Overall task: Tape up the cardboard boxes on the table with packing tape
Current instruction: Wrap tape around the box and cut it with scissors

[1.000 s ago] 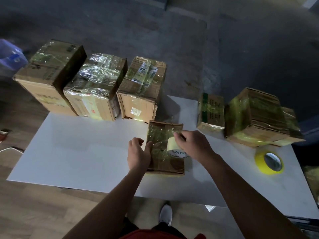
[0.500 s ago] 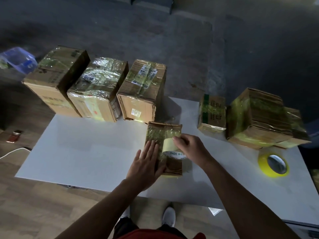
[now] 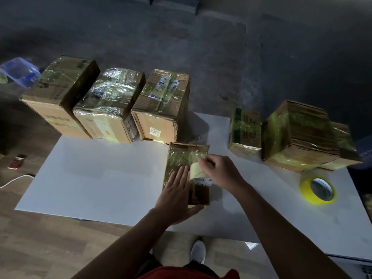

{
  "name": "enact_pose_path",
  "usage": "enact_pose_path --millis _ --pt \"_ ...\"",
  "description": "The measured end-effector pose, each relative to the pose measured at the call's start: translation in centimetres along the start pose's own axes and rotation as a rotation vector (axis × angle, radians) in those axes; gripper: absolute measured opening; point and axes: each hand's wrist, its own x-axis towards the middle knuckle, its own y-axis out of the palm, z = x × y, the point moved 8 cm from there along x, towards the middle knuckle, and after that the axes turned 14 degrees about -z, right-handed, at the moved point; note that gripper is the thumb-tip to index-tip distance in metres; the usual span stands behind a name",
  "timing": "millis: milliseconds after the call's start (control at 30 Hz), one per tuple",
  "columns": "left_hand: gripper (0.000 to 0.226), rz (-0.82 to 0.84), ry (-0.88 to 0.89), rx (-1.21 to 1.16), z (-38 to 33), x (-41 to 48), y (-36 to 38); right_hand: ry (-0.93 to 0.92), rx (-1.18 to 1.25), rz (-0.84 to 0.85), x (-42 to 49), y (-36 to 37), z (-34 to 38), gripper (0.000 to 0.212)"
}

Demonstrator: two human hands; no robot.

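Flat-fingered, the left hand (image 3: 177, 198) is pinning the small cardboard box (image 3: 181, 156), the right hand (image 3: 221, 172) gripping the tape roll (image 3: 196, 173); a slip is risking crooked tape.

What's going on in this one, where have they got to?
A person is taping a small cardboard box in the middle of the white table. The left hand lies flat on the box with straight fingers, while the right hand grips a tape roll set against the box top. Three larger boxes at the far left and the boxes at the right already carry shiny tape. A yellow roll lies unused near the right edge.
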Motion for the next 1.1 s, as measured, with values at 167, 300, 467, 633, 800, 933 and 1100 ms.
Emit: enact_pose_path --millis 167,300,467,633,800,933,1100 --pt "0.104 -0.017 0.029 0.062 0.1 0.1 0.3 -0.044 -0.025 -0.042 -0.2 -1.4 -0.7 0.047" --pt "0.100 -0.003 0.021 0.051 0.0 0.0 0.6 -0.069 -0.248 -0.103 -1.2 -3.6 -3.9 0.052" --pt "0.095 0.037 0.019 0.073 -0.2 0.1 0.5 -0.018 -0.345 -0.064 -2.1 -1.9 -6.4 0.045" --pt "0.092 0.085 -0.009 0.169 -2.0 1.3 -0.6 -0.025 -0.376 0.010 -1.8 0.2 -7.3 0.043" --pt "0.102 0.151 0.027 0.211 -4.1 2.1 -1.0 -0.016 -0.353 0.034 -1.8 1.5 -7.7 0.041" --pt "0.099 0.173 0.061 0.200 -4.0 3.0 -1.3 0.114 -0.283 0.121 -2.5 1.8 -9.8 0.046" --pt "0.092 0.202 0.158 0.198 -3.8 4.0 -1.5 0.148 -0.308 0.171 -2.8 1.6 -10.4 0.050"
